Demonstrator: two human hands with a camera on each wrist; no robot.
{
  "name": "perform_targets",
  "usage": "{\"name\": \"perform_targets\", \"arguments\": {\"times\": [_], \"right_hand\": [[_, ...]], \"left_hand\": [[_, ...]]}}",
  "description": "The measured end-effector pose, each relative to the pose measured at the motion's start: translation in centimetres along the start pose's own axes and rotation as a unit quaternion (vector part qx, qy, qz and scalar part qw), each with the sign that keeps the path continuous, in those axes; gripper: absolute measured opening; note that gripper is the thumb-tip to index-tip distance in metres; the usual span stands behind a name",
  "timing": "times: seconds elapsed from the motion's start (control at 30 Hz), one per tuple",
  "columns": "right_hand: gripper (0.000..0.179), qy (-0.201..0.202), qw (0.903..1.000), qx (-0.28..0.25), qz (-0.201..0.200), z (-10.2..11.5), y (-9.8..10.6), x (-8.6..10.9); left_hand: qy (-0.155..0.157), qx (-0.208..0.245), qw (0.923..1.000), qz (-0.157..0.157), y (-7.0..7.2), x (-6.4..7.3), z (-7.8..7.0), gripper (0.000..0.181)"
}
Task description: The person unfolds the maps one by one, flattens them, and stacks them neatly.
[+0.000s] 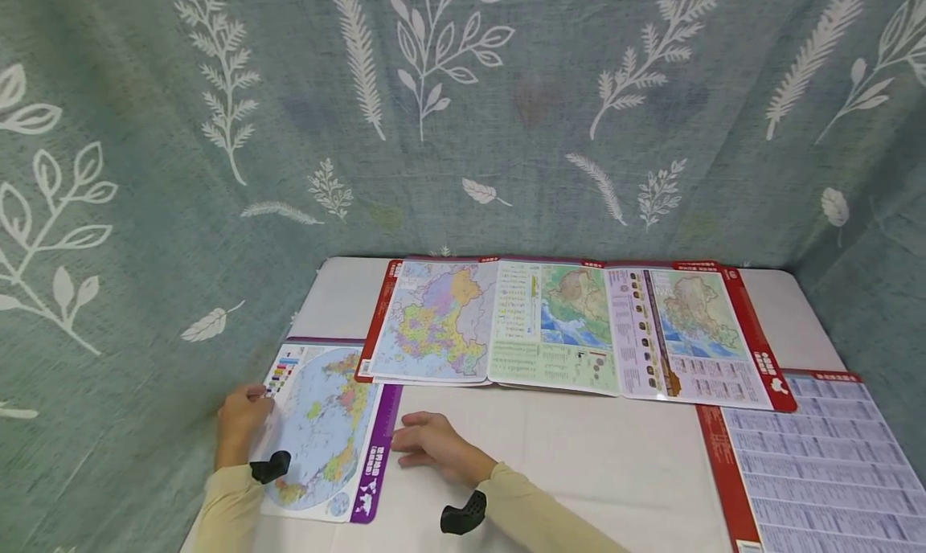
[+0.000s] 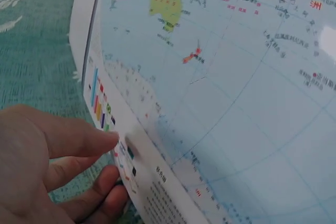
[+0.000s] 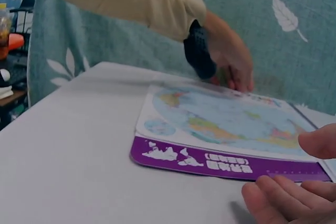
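Observation:
A world map sheet (image 1: 325,424) with a purple border lies at the left of the table, turned sideways to the head view. My left hand (image 1: 243,424) pinches its left edge, beside the row of small flags; in the left wrist view the thumb (image 2: 79,135) touches the top face and the other fingers are bent at the edge, partly hidden. Just off the purple border (image 3: 184,161), my right hand (image 1: 441,448) hovers with its fingers loosely spread and holds nothing.
A long unfolded map (image 1: 557,336) with red end borders lies along the back, its left end overlapping the world map's corner. Partly under its right end is a red-bordered sheet of printed text (image 1: 832,456). A leaf-patterned curtain (image 1: 506,135) hangs behind the table.

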State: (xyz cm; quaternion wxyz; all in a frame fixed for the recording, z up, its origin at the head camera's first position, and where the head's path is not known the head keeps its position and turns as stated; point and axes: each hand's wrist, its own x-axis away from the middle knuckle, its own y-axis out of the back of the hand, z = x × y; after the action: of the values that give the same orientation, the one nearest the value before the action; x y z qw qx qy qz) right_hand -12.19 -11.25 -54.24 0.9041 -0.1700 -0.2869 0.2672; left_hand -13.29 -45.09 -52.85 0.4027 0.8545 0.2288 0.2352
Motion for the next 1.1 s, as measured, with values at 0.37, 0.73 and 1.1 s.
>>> {"name": "perform_targets", "arguments": {"times": [0.37, 0.73, 1.1], "right_hand": [[0.053, -0.019, 0.9998, -0.002, -0.008, 0.3, 0.9, 0.4], [0.049, -0.021, 0.9996, 0.018, 0.002, -0.1, 0.8, 0.9], [0.016, -0.024, 0.9969, 0.074, 0.013, -1.8, 0.0, 1.3]], "left_hand": [[-0.034, -0.012, 0.9993, 0.014, 0.1, 0.4, 0.1, 0.046], [0.066, 0.150, 0.9754, 0.148, 2.5, 0.4, 2.7, 0.058], [0.067, 0.126, 0.9720, 0.186, 3.7, 0.9, 3.9, 0.052]]}}
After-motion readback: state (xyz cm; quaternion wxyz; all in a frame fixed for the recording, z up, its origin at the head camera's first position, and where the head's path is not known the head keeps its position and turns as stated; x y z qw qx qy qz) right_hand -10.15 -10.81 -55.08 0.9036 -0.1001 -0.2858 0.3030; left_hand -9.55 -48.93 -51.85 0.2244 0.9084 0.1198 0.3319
